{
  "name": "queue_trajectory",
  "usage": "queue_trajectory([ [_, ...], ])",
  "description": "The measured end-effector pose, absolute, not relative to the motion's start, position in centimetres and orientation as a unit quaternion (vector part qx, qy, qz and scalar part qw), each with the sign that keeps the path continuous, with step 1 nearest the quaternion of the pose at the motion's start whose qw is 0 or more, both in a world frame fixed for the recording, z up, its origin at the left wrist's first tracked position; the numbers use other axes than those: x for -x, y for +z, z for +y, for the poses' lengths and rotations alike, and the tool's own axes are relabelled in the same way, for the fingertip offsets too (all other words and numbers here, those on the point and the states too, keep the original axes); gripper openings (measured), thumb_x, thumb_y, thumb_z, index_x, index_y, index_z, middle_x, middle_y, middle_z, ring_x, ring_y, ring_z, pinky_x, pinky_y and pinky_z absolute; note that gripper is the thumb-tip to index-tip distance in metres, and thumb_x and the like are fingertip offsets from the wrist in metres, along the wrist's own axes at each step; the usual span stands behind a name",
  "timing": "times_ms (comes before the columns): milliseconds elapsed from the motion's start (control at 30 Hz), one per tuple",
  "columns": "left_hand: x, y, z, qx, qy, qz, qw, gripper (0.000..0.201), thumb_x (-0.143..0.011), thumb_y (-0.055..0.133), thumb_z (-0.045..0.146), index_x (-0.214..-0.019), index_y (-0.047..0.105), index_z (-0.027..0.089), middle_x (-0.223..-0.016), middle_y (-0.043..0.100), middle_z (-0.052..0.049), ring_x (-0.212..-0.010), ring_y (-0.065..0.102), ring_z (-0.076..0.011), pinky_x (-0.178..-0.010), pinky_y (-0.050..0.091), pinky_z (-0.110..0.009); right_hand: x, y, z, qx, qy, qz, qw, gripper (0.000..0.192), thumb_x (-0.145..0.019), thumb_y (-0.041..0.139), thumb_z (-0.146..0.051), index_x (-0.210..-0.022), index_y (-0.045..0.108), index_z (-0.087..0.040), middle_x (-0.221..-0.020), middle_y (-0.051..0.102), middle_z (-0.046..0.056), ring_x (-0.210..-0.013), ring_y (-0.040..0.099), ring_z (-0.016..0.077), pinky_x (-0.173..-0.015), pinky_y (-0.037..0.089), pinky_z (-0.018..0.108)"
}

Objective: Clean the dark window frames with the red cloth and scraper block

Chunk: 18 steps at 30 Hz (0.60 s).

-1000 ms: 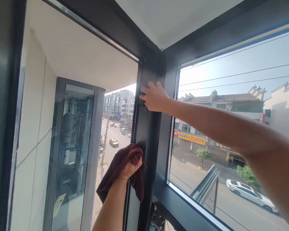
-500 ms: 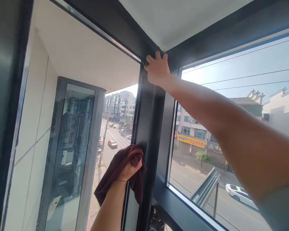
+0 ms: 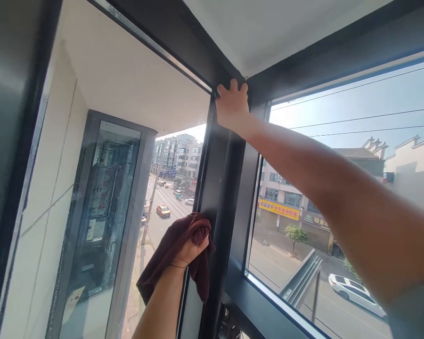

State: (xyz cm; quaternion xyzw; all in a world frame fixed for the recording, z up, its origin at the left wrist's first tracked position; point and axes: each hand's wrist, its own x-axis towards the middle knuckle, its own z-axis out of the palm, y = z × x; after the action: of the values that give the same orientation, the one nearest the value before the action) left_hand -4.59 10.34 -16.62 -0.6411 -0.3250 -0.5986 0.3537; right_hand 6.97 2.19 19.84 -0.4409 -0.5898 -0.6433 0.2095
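Note:
A bunched dark maroon cloth [image 3: 169, 256] is gripped in my left hand [image 3: 188, 252], low beside the dark corner post [image 3: 215, 188]. One part of the cloth drapes to the left over my wrist, and another hangs down below my fist. My right hand [image 3: 233, 106] reaches up to the top of the post, just under the ceiling corner. Its fingers are spread, and the tips rest against the dark window frame. Nothing shows in that hand, though its palm side is hidden.
A glass pane fills the left side, with another window [image 3: 106, 197] beyond it. The right window [image 3: 289, 188] looks onto a street with cars, a small tree and shop signs. Above is the white ceiling [image 3: 268, 33]. A metal rail structure [image 3: 300, 282] stands outside.
The view has shifted slightly. My right hand's fingers have moved a little along the frame corner, while my left hand keeps hold of the cloth in nearly the same place.

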Motion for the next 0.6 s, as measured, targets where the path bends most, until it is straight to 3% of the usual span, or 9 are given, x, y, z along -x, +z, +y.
queue_trajectory([
  [133, 4.6, -16.5, 10.3, 0.629, -0.587, -0.317, 0.399, 0.029, -0.084, 0.046, 0.037, -0.101, 0.064, 0.020, -0.094, 0.071, -0.007, -0.092, 0.066, -0.0276, -0.084, 0.053, -0.045, -8.5, 15.4, 1.7, 0.325, -0.629, -0.702, 0.079, 0.037, -0.082, 0.049, -0.027, -0.114, 0.066, -0.031, -0.129, 0.053, 0.004, -0.111, 0.043, 0.0322, -0.083, 0.039, 0.048],
  [200, 4.6, -16.3, 10.1, 0.627, -0.576, -0.325, 0.412, 0.030, -0.084, 0.046, 0.037, -0.098, 0.064, 0.018, -0.092, 0.071, -0.009, -0.088, 0.066, -0.0277, -0.080, 0.054, -0.045, -8.7, 16.8, 1.5, 0.356, -0.624, -0.687, 0.106, 0.038, -0.084, 0.048, -0.025, -0.118, 0.064, -0.029, -0.132, 0.050, 0.005, -0.115, 0.040, 0.0332, -0.086, 0.039, 0.049],
  [333, 4.6, -16.0, 9.7, 0.624, -0.580, -0.325, 0.411, 0.029, -0.083, 0.048, 0.037, -0.100, 0.065, 0.019, -0.092, 0.071, -0.008, -0.088, 0.066, -0.0270, -0.078, 0.055, -0.044, -7.5, 20.8, 1.2, 0.455, -0.632, -0.591, 0.212, 0.037, -0.083, 0.047, -0.018, -0.115, 0.065, -0.013, -0.135, 0.045, 0.013, -0.123, 0.030, 0.0396, -0.096, 0.030, 0.059],
  [500, 4.6, -16.7, 10.3, 0.638, -0.577, -0.337, 0.383, 0.032, -0.084, 0.049, 0.035, -0.107, 0.063, 0.018, -0.100, 0.071, -0.010, -0.096, 0.065, -0.0284, -0.086, 0.054, -0.048, -8.1, 17.2, 1.4, 0.367, -0.629, -0.677, 0.108, 0.032, -0.082, 0.053, -0.025, -0.112, 0.066, -0.027, -0.127, 0.053, 0.004, -0.111, 0.041, 0.0304, -0.089, 0.038, 0.047],
  [600, 4.7, -16.8, 10.4, 0.639, -0.581, -0.324, 0.386, 0.030, -0.084, 0.048, 0.035, -0.104, 0.064, 0.019, -0.097, 0.071, -0.009, -0.094, 0.066, -0.0280, -0.083, 0.055, -0.046, -8.3, 19.3, 1.2, 0.410, -0.627, -0.642, 0.164, 0.035, -0.083, 0.050, -0.020, -0.115, 0.065, -0.022, -0.132, 0.048, 0.008, -0.117, 0.036, 0.0342, -0.091, 0.033, 0.052],
])
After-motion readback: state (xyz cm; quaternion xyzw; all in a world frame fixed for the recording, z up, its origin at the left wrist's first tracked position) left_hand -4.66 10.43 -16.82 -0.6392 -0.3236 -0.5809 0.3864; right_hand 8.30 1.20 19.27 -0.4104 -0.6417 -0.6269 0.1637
